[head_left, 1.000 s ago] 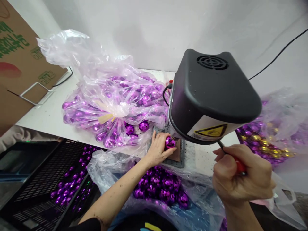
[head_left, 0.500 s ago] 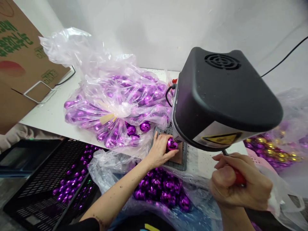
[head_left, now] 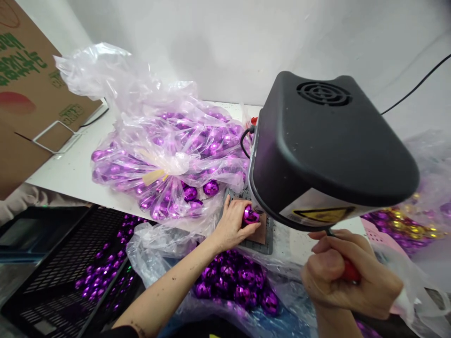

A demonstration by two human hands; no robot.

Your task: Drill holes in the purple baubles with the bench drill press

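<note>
Over the last second the black machine head [head_left: 334,136] has come lower and larger in my view, and my right grip [head_left: 368,277], wrapped round the red handle [head_left: 352,273], has dropped slightly with it. My left grip [head_left: 230,224] has stayed put, thumb and fingers pinching one purple mirrored ball [head_left: 250,215] over the brown plate [head_left: 259,234] on the bench [head_left: 294,237]. I judge the handle's pull bears on that ball, so steadiness matters; whether machine and ball touch, I can't tell.
</note>
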